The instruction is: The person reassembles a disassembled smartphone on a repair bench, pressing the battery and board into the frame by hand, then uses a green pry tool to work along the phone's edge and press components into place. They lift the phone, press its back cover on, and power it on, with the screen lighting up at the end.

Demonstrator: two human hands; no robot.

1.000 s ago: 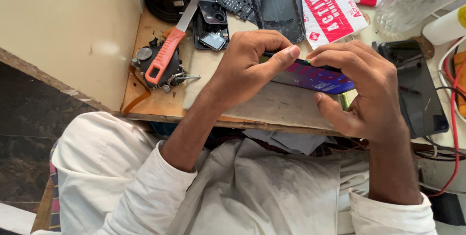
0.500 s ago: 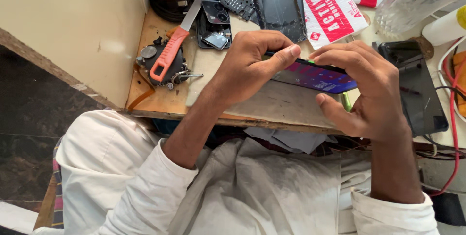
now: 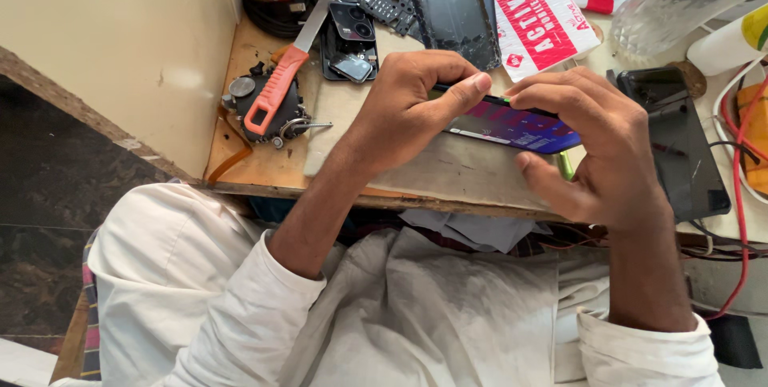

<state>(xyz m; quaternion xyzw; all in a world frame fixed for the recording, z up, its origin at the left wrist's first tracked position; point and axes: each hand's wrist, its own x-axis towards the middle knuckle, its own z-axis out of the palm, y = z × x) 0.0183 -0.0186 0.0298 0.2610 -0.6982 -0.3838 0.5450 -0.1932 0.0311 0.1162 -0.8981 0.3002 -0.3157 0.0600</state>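
The left hand point(image 3: 404, 107) and right hand point(image 3: 596, 143) are both clamping the lit phone point(image 3: 512, 125) by its ends, holding it tilted just above the desk point(image 3: 264, 159), seemingly steadying its edge for fingertip work.

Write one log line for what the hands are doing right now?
left hand: grips phone | right hand: grips phone's other end | nearby: orange-handled tool, dark phone
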